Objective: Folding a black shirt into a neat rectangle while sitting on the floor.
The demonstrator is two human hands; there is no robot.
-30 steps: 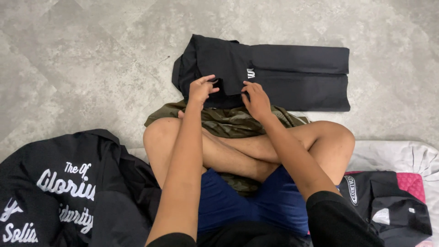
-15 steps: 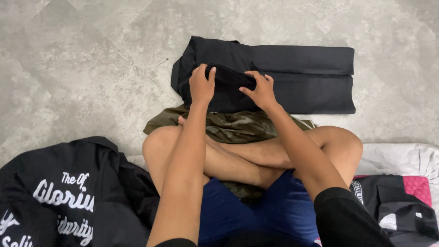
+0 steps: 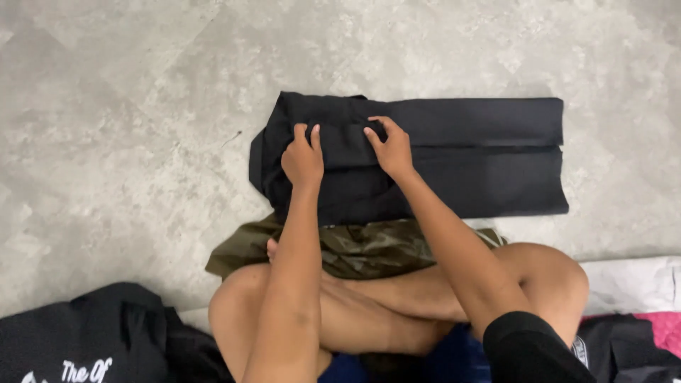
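A black garment lies folded into a long strip on the grey floor in front of my crossed legs. Its left end is turned over into a thicker fold. My left hand grips that fold near its left side, fingers curled over the cloth. My right hand pinches the same fold a little to the right, fingers spread on top. An olive camouflage garment lies under the black one's near edge, draped over my shins.
The mottled grey floor spreads to the left and behind. A black garment with white lettering is bunched at the lower left. A white cloth and a pink and black item lie at the lower right.
Both hands have pushed the black fold forward, away from my body, and pressed it down on the strip. The white print on the cloth is now hidden. The camera has tilted forward.
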